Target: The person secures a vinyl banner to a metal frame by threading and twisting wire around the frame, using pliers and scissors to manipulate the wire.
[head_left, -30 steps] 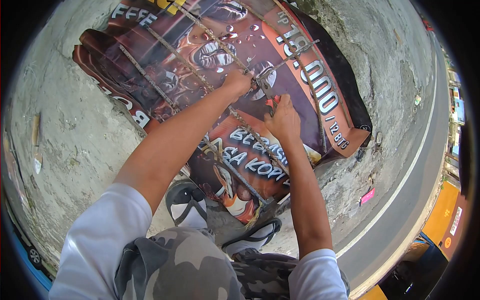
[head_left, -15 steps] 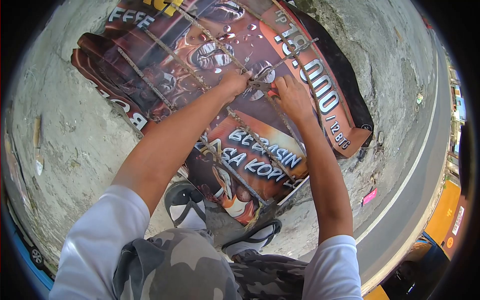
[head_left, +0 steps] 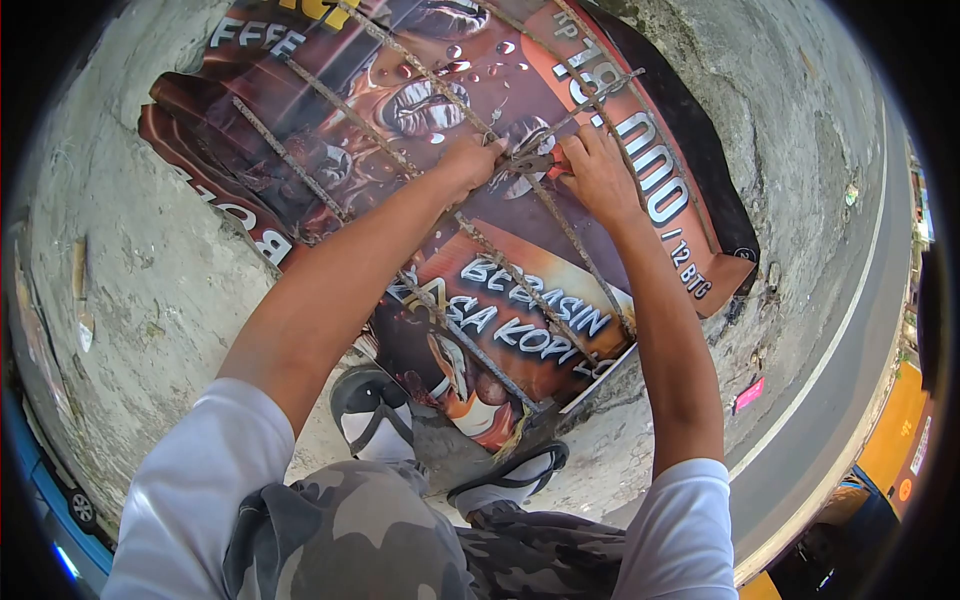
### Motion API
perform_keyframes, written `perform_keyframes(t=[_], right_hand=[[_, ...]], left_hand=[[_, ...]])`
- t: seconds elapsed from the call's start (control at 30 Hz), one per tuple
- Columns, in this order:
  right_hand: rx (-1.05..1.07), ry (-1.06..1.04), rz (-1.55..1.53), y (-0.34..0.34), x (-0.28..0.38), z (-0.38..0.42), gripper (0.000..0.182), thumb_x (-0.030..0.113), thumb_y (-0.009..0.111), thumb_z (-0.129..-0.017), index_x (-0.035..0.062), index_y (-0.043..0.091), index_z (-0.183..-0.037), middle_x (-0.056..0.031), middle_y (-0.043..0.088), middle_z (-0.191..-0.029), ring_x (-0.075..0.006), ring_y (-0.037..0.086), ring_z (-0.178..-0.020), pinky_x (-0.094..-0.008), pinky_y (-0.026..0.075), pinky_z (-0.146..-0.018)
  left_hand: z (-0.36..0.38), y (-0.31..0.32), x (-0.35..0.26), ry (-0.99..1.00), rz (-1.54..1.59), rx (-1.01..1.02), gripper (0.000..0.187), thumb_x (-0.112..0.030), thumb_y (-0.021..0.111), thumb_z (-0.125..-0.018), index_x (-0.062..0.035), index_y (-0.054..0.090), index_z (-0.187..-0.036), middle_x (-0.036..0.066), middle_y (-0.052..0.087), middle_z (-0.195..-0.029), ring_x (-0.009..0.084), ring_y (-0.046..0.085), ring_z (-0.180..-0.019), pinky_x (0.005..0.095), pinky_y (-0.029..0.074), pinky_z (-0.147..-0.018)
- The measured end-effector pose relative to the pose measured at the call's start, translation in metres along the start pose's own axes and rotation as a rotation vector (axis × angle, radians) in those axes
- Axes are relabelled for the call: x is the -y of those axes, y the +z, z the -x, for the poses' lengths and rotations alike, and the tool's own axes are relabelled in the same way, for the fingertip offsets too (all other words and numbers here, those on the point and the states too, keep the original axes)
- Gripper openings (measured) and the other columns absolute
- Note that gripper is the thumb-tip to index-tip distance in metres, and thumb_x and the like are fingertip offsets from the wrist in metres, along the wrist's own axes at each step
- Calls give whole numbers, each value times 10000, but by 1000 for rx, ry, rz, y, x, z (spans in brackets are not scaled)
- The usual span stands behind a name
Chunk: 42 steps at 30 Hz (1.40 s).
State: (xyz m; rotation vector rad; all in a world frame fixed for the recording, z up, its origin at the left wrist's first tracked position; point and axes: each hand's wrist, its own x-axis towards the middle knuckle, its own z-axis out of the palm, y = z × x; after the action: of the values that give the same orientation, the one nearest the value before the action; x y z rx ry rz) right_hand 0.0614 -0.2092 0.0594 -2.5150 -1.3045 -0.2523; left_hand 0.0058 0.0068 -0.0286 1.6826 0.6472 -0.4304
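My right hand (head_left: 602,175) is closed around the red handle of a pair of pliers (head_left: 530,163), whose dark jaws point left to a crossing of rusty steel bars. My left hand (head_left: 470,165) is pinched at that same crossing, close beside the jaws; what lies between its fingertips is hidden. The bars form a grid (head_left: 375,135) of thin rods. Beneath them spreads a printed coffee banner (head_left: 500,70), dark brown and orange with large lettering. A thin piece of wire (head_left: 492,120) seems to stick up just above my left fingertips.
Rough concrete (head_left: 150,300) surrounds the banner. My sandalled feet (head_left: 372,412) stand at its near edge. A road (head_left: 850,350) with a white line runs along the right, near a pink packet (head_left: 748,395). At the left lies a long tool-like object (head_left: 82,300); a blue car (head_left: 60,510) stands beyond.
My right hand has moved a little up and to the right, turning the pliers to lie more level. My left hand has stayed nearly in place at the crossing.
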Motion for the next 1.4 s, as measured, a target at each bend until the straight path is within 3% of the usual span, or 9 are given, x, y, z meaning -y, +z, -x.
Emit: perform_keyframes(t=[0.13,0.23,0.33,0.47,0.7,0.87,0.97,1.07,1.4], right_hand=[[265,-30,164,10,-16,4,396,91,764,-740,120,590,-1094,-75,548,-1025,-281,567,-1038,-407,441,-884],[196,-21,120,3,-13,14,231,144,685,-831,140,587,-1040,-75,552,-980,-272,576,-1023,-398,450,-885],[170,0,47,3,-21,27,359,151,779,-738,139,582,-1039,-68,543,-979,-272,575,-1022,-402,450,-863],[64,16,-49,-5,-16,20,395,141,794,-717,140,575,-1045,-66,541,-981,-269,579,-1019,-404,450,-858],[115,-8,209,15,-14,15,121,141,607,-876,154,598,-997,-50,550,-937,-244,587,-979,-385,447,-848],[66,-63,-62,5,-13,25,305,125,758,-738,131,588,-991,-78,521,-949,-281,568,-948,-403,441,-857],[-58,-22,-120,5,-3,15,259,130,716,-782,138,603,-1015,-73,531,-958,-270,574,-964,-397,440,-855],[222,22,160,21,-17,12,220,133,664,-826,146,618,-1041,-65,541,-967,-258,579,-978,-392,435,-854],[152,70,18,7,-7,11,166,227,714,-796,128,612,-882,-77,561,-907,-279,568,-947,-409,426,-813]], left_hand=[[-5,4,0,34,64,1,276,-282,541,-1033,-33,653,-1073,88,670,-900,155,616,-702,319,538,-606],[-1,0,-4,-15,59,19,272,-272,542,-1032,-25,652,-1062,95,671,-902,157,616,-693,335,545,-587],[3,1,-5,2,75,5,361,-347,592,-985,2,684,-982,119,701,-917,214,644,-788,374,502,-709],[-1,1,-3,-19,102,28,329,-323,571,-1003,-10,674,-999,106,687,-910,191,634,-759,363,518,-661],[-2,0,-12,17,67,26,272,-285,529,-1037,-37,638,-1047,71,665,-909,144,607,-670,333,538,-557],[8,-3,-17,-35,120,30,325,-317,584,-1000,-12,687,-957,91,693,-875,179,628,-734,353,507,-664],[12,-3,-17,-36,136,32,330,-324,588,-999,-11,684,-962,93,697,-868,180,633,-742,352,506,-661],[21,-1,-26,-61,138,62,335,-331,590,-997,-8,678,-987,94,704,-874,180,640,-743,351,509,-670],[19,-2,-18,13,22,-42,334,-318,600,-983,-3,706,-1015,124,716,-907,218,647,-794,376,490,-742]])
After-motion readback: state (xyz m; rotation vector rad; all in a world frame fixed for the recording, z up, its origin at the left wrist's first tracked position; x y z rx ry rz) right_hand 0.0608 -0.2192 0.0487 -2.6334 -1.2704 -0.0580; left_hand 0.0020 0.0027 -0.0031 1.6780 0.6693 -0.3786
